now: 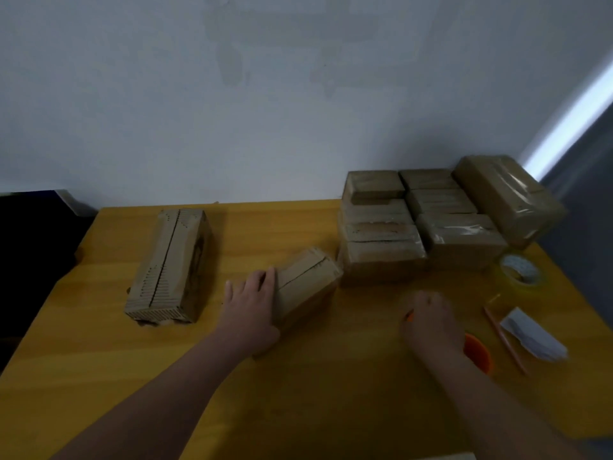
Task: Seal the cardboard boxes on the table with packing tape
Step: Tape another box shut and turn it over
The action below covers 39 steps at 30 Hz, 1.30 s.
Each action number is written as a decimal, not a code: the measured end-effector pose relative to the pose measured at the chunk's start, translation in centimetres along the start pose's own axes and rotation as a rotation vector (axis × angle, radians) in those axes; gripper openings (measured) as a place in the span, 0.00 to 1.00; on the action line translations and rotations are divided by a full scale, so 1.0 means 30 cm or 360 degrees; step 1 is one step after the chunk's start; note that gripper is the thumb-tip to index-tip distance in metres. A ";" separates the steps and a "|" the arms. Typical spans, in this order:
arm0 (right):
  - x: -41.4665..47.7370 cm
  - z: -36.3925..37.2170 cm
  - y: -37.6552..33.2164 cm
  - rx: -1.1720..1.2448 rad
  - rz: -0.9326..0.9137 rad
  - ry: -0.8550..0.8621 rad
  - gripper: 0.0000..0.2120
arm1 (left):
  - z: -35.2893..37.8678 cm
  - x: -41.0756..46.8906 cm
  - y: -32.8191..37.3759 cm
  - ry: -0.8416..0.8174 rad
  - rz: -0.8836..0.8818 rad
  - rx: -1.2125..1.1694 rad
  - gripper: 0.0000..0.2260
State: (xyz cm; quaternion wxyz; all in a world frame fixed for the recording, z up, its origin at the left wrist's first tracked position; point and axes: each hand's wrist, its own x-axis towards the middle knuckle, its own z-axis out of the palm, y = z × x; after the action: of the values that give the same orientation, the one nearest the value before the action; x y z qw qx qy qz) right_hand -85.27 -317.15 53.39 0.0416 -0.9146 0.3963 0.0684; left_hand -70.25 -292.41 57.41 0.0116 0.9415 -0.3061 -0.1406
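Observation:
A small cardboard box (306,280) lies slanted in the middle of the yellow wooden table (331,393). My left hand (252,310) rests flat on its near end, fingers spread. To the right, my right hand (431,322) is closed around an orange object (477,356), probably a tape dispenser; only its orange edges show past the hand. A long untaped cardboard box (169,265) lies at the left. A roll of clear packing tape (520,272) sits at the right edge.
A cluster of several taped boxes (421,224) stands at the back right against the white wall, one larger box (507,197) angled beside it. A pencil-like stick (504,336) and a folded white paper (534,335) lie near the right edge. Dark furniture (36,254) is left of the table.

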 end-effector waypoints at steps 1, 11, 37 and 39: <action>-0.025 0.010 0.047 0.0018 0.0104 -0.0025 0.17 | 0.005 -0.018 0.024 -0.0008 -0.0003 0.0023 0.46; 0.167 0.345 0.315 0.0559 0.0017 -0.0440 0.22 | 0.048 -0.177 0.187 -0.0060 0.0041 0.0078 0.41; -0.166 -0.276 -0.173 0.1532 -0.1082 -0.0421 0.28 | 0.095 -0.126 0.068 -0.0003 0.0547 0.0395 0.32; -0.156 -0.273 -0.172 0.1491 -0.1071 -0.0413 0.30 | 0.103 -0.118 0.040 0.0004 0.0597 0.0201 0.35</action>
State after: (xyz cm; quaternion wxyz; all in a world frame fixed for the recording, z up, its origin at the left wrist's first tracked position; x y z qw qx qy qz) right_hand -83.91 -311.32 62.32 0.5086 -0.8584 0.0641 -0.0195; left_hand -74.51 -291.14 55.48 -0.0210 0.8670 -0.4844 -0.1154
